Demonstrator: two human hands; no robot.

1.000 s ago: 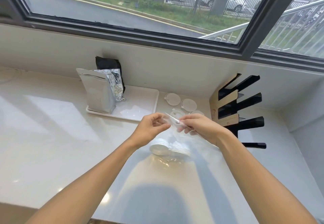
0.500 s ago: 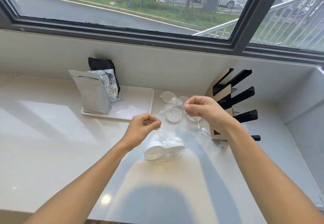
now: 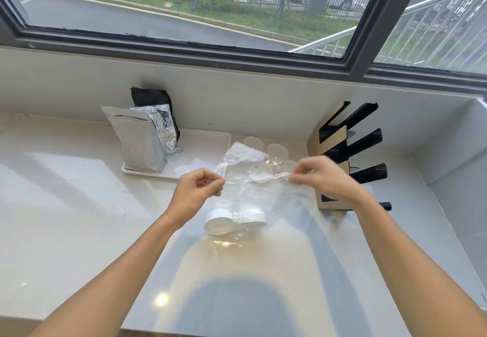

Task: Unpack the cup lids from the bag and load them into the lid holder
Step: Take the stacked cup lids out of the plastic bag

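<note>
Both grips are pinches: the left hand (image 3: 196, 191) nips one edge of the clear plastic bag (image 3: 253, 189) between thumb and curled fingers, and the right hand (image 3: 320, 175) nips the opposite edge the same way, so the film is stretched between them above the worktop (image 3: 79, 218). From the left hand the right sits at about 3 o'clock, a little higher, the two well apart. Inside the bag, at about 6 o'clock from the stretched mouth, a stack of white cup lids (image 3: 233, 220) lies on its side, resting on the worktop; the film is so glossy that I cannot tell whether it is one stack or two butted together. At 12 o'clock from the hands, several loose clear lids (image 3: 276, 151) lie flat on the worktop near the back wall, partly seen through the plastic. The lid holder (image 3: 347, 152), tan with black slanted arms, stands at 3 o'clock from the loose lids, just beyond the right hand. At 10 o'clock from the left hand a white tray (image 3: 203, 146) carries a silver foil pouch (image 3: 138, 139) standing upright, with a black pouch (image 3: 151, 98) behind it against the wall. A window (image 3: 184, 7) runs along the back.
</note>
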